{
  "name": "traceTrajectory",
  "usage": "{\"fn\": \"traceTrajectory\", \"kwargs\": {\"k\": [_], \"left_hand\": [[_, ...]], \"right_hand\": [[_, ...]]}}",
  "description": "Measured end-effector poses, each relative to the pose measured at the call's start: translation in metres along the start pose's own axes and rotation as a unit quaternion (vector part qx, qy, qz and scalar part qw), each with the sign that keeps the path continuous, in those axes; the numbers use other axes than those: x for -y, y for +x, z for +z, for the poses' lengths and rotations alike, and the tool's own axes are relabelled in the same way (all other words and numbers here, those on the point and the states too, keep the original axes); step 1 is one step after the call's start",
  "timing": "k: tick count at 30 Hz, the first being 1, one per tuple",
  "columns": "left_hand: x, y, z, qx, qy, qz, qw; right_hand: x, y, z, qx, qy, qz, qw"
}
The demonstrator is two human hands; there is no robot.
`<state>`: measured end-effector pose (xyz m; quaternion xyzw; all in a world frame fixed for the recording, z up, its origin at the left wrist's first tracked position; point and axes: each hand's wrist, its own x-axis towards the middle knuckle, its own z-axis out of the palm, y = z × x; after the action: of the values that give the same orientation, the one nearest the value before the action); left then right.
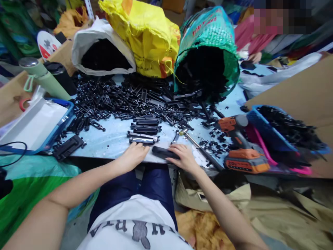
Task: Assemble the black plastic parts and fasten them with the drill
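Observation:
My left hand (134, 156) rests at the table's front edge, its fingertips against the nearest of several black assembled parts (144, 137) stacked in a column; whether it grips that part is hidden. My right hand (183, 156) has its fingers wrapped over the right end of a black oblong block (162, 152) lying at the edge. A hammer (199, 147) with a black handle lies just right of my right hand. Behind the column spreads a large heap of small black parts (111, 97).
An orange cordless drill (244, 161) and a blue basket of black parts (275, 130) are at the right. Sacks, one yellow (153, 38), one green (208, 38), stand behind. On the left are a blue tray (41, 147) and a green bottle (50, 83). A person's hand (255, 57) shows far right.

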<state>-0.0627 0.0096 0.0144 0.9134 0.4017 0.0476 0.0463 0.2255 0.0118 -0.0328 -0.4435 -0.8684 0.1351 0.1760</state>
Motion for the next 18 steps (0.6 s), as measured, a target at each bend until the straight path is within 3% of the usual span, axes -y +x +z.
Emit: {"fn": "traceTrajectory", "kwargs": {"k": [3,6,12,18], "left_hand": [[-0.011,0.016,0.042,-0.038,-0.018,-0.016,0.999],[-0.003,0.016,0.063,-0.089,-0.043,-0.039,0.994],[0.013,0.001,0.069,-0.128,-0.056,-0.033,0.990],[0.024,0.020,0.072,-0.109,-0.096,-0.055,0.988]], "right_hand": [[0.016,0.018,0.011,0.043,-0.095,-0.024,0.994],[0.028,0.027,0.019,0.057,-0.107,-0.042,0.992],[0.036,0.023,0.028,0.058,-0.073,-0.074,0.993],[0.027,0.055,0.048,0.032,-0.099,-0.023,0.994]]}}
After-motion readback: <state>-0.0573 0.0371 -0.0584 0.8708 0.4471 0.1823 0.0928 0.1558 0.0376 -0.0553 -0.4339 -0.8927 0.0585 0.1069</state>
